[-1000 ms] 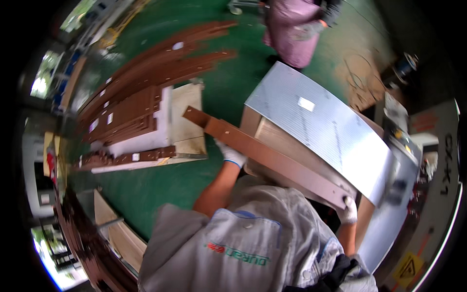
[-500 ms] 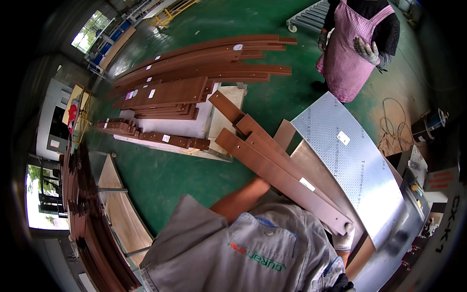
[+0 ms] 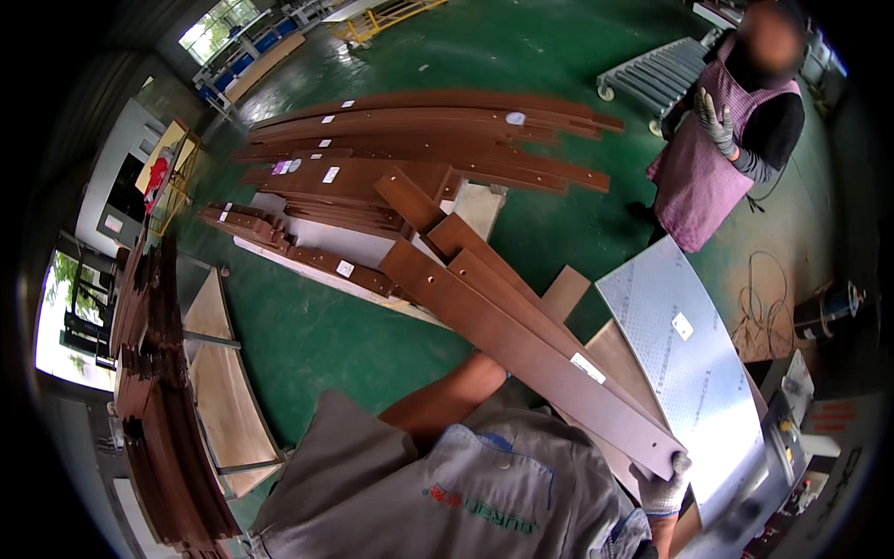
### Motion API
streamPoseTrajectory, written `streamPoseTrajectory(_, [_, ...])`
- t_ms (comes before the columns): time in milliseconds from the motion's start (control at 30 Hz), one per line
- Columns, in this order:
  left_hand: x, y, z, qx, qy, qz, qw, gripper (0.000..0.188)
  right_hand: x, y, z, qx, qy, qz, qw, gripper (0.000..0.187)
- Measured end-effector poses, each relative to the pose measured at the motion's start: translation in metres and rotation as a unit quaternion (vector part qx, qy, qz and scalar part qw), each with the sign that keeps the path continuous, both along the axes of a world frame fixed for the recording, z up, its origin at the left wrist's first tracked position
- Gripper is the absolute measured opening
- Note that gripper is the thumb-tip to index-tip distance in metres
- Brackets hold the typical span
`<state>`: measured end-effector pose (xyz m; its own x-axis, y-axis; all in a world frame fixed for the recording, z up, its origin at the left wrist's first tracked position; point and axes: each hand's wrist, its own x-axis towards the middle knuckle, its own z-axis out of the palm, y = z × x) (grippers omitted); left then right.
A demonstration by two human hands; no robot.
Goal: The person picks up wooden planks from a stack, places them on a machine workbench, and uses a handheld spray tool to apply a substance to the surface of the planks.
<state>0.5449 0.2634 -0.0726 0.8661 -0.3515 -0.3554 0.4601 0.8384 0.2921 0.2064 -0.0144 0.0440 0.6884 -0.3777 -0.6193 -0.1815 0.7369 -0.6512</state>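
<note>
Across the front of my body lies a bundle of long brown boards, their ends staggered, with drilled holes and a white label. My right hand, in a pale glove, is closed round the near right end of the bundle. From below, my left forearm reaches under the boards; the left hand's fingers are hidden beneath them. The boards' far left ends overlap the edge of a low pallet stacked with brown boards. Just right of the bundle is a silvery, film-covered sheet with a small white label.
A person in a pink checked apron stands at the far right, one gloved hand raised. Behind is a grey roller cart. On the left, dark brown strips lie along a rack. A cable trails on the floor at right.
The bundle in my arms has shifted left relative to the pallet, and its far ends now overlap the pallet's edge. My view has turned, so the surroundings appear lower and mostly farther right.
</note>
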Motion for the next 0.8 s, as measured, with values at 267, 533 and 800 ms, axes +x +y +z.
streamPoseTrajectory(267, [0.135,0.112,0.038,-0.016,-0.084,0.041,0.996,0.075,0.188,0.076,0.045,-0.022,-0.006,0.062,0.998,0.062])
streamPoseTrajectory(533, [0.278,0.248,0.075,-0.04,-0.129,0.109,0.985,0.075,0.389,0.171,0.062,-0.021,-0.061,0.2,0.978,0.054])
streamPoseTrajectory(800, [0.38,0.368,0.109,-0.025,-0.109,0.193,0.975,0.075,0.553,0.26,0.051,0.004,-0.05,0.27,0.962,0.063])
